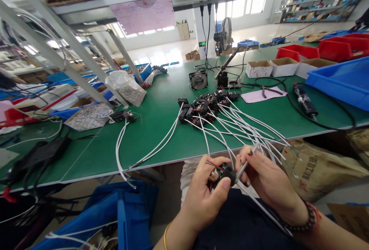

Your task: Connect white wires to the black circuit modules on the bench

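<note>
My left hand (203,196) is closed around a small black switch part (221,174) with thin red wires, held over my lap just below the table's front edge. My right hand (266,179) pinches a white cable (245,163) whose end meets that black part. More white cables run from my hands up onto the green table (161,134) to a cluster of black switch parts (206,106). A bead bracelet is on my right wrist, a thin yellow band on my left.
On the table stand a small black fan (198,80), a soldering stand (223,77), cardboard boxes (258,68), a blue tray (340,81), red bins (340,48), a black tool with cord (305,102) and a plastic bag of parts (127,86). A blue bin (115,215) sits below left, a brown sack (314,169) right.
</note>
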Tool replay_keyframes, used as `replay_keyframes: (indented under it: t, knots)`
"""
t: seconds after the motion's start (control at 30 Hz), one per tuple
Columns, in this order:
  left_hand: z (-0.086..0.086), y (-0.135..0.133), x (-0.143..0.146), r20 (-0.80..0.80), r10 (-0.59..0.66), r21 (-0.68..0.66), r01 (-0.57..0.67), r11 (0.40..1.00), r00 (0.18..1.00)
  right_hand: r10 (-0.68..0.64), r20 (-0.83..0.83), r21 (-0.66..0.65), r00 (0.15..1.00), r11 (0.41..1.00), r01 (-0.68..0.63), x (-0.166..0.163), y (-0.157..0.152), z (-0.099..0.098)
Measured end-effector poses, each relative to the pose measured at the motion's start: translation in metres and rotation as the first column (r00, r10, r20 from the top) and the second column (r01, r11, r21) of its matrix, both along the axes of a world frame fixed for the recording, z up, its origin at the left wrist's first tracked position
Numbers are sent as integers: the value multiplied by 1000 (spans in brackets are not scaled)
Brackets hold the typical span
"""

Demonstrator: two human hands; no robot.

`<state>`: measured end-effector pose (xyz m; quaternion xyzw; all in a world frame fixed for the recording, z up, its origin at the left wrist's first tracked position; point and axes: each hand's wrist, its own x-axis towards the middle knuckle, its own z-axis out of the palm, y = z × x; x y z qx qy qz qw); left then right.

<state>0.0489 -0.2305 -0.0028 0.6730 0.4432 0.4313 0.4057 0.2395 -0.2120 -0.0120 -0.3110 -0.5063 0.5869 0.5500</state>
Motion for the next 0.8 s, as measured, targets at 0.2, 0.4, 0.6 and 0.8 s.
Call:
replay_keyframes:
  t: [0.2, 0.4, 0.6, 0.8]
  knots:
    - [-4, 2, -2, 13, 9, 14, -10, 1000, 1000, -45, -97, -37, 994, 998, 42, 3, 1, -5]
    - [-2, 2, -2, -77, 60, 27, -58, 998, 995, -157, 234, 386, 959, 921, 56, 10, -12, 0]
    - [-4, -1, -2, -77, 38, 12, -37, 999, 996, -42, 64, 107, 997, 994, 35, 4, -3, -5]
    - [-2, 0, -3, 20, -27, -18, 27, 999, 999, 27, -144, -176, 989, 983, -53, 2, 0, -4]
